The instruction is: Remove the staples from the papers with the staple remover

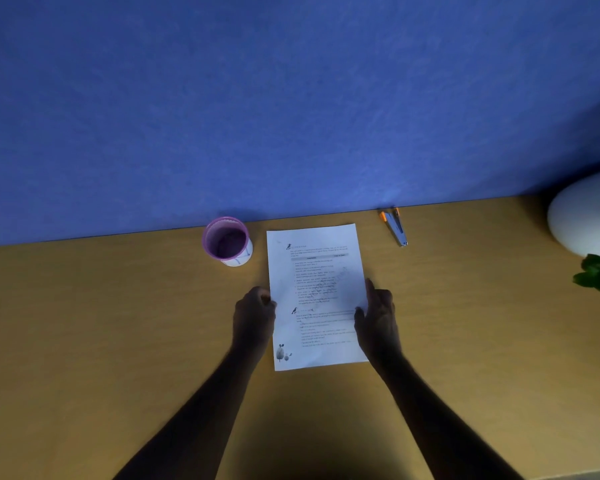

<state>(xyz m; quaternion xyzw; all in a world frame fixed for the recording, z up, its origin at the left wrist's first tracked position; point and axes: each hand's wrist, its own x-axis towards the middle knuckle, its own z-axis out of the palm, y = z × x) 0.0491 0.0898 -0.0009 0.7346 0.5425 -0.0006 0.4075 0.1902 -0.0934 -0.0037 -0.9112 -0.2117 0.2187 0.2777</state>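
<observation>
Evidently both hands held the papers [317, 296] flat on the table [118, 323].

The left hand [253, 315] sat at the sheet's left edge with its fingers [265, 299] curled in against that edge, while the right hand [378, 315] gripped the right edge, its fingers [369, 289] lying along the margin and the thumb resting on the printed face. Beyond the right fingers, near the blue wall [291, 98], lay the staple remover [394, 226], apart from the sheet and untouched. Beyond the left fingers stood a purple cup [226, 241], just beside the paper's far left corner. No staple could be made out.
</observation>
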